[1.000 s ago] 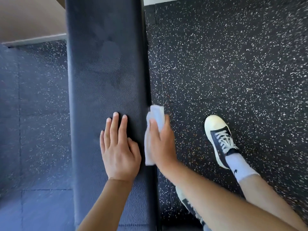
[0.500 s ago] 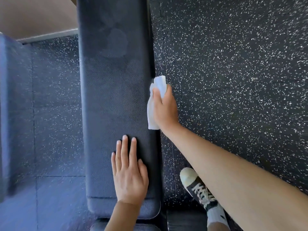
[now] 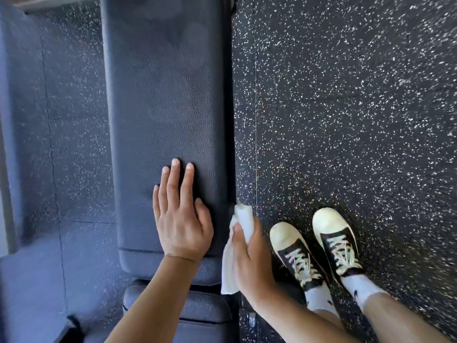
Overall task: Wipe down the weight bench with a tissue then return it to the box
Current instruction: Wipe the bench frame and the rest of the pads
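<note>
Head view, single frame.

Weight bench [image 3: 168,100]: one, dark padded top running from near to far, left of centre; a second pad section sits at its near end.

Left hand [image 3: 181,219]: one, flat on the near part of the bench top, fingers straight and together, holding nothing.

Right hand [image 3: 249,253]: one, fingers curled round the tissue, pressing it to the bench's right side edge near the near end.

Tissue [image 3: 237,241]: one, white, crumpled, between the right hand and the bench edge.

Shoes [image 3: 314,246]: two, dark with pale toes, on the speckled floor [image 3: 346,107] just right of the bench.

Box: none in view.

Progress, as judged: wiping is under way along the right edge; how much of the top is done cannot be told. Returning the tissue to the box is left.
</note>
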{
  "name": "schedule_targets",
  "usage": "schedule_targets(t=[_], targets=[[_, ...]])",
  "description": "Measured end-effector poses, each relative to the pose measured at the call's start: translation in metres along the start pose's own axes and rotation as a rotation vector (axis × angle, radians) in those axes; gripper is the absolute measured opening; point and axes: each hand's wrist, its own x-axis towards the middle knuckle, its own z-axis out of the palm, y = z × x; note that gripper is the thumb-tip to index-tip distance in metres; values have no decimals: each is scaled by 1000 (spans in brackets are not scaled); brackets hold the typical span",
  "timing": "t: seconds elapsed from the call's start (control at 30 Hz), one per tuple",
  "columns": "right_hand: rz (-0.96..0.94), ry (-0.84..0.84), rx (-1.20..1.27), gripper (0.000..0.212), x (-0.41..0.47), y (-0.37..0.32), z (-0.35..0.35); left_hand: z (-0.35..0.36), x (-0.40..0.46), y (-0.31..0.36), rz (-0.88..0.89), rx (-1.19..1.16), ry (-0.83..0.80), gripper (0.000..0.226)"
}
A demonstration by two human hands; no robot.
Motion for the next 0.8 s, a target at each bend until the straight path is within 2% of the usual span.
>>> schedule_targets(t=[0.07,0.23,0.3,0.37,0.47,0.57,0.63,0.7,0.8], targets=[[-11,22,22,8,31,-20,4,-1,-1,1,2,-3,19,71],[-157,142,-30,27,130,-92,17,0,-1,2,-8,3,24,69],[-224,171,-56,32,142,-102,20,-2,-1,3,-7,-6,38,69],[-254,175,-97,25,127,-92,19,-2,0,4,-11,-8,37,69],[-297,108,-145,26,76,-53,14,-4,-1,7,-30,-10,38,72],[-390,-73,-286,38,28,-13,-6,-5,1,7,-26,-15,28,72],[-401,-186,-393,31,18,-3,-22,-7,1,10,-21,-20,17,73],[-421,-262,-472,28,29,-15,-35,-11,2,13,-33,-19,10,72],[-519,-236,-491,21,71,-62,-41,-20,6,12,3,-5,5,68]])
